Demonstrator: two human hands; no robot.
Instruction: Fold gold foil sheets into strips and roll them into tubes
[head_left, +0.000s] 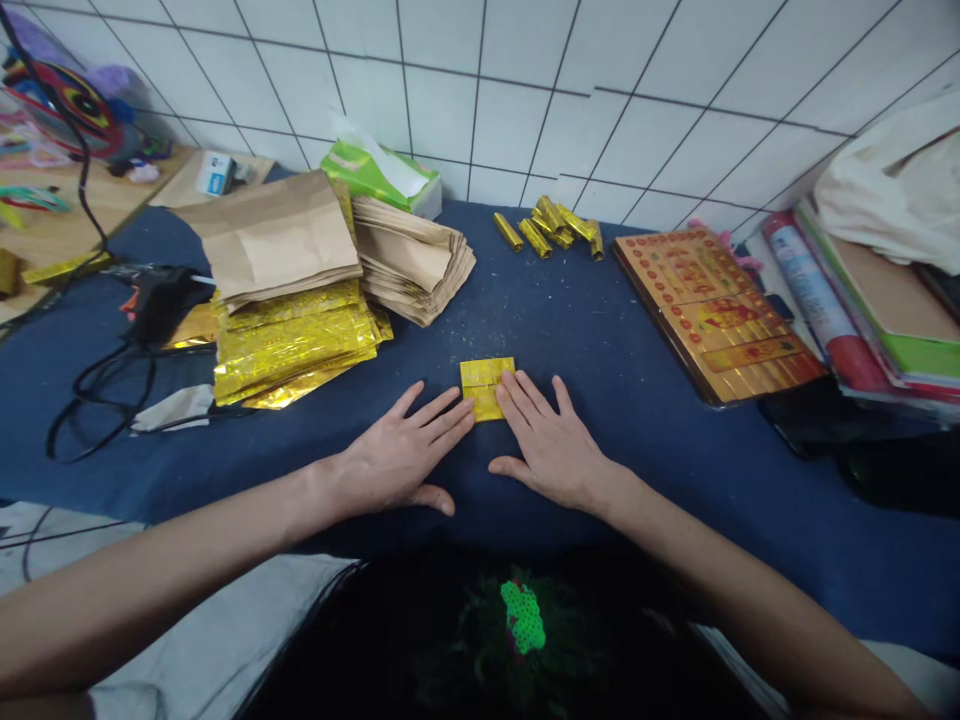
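Note:
A small folded piece of gold foil paper (486,378) lies flat on the dark blue tabletop (420,350) in front of me. My left hand (409,440) rests on the table with its fingers stretched out, their tips at the paper's left edge. From the other side, my right hand (551,435) lies flat, fingertips over the paper's right edge. Neither hand grips anything. To the left sits a stack of gold foil sheets (300,350), partly covered by brown paper sheets (277,235).
Several gold paper rolls (536,238) lie near the tiled wall. A green tissue box (382,178) stands behind more brown paper (416,262). At right is a gold and red printed pack (720,310). A black glue gun (161,300) and its cable lie at left.

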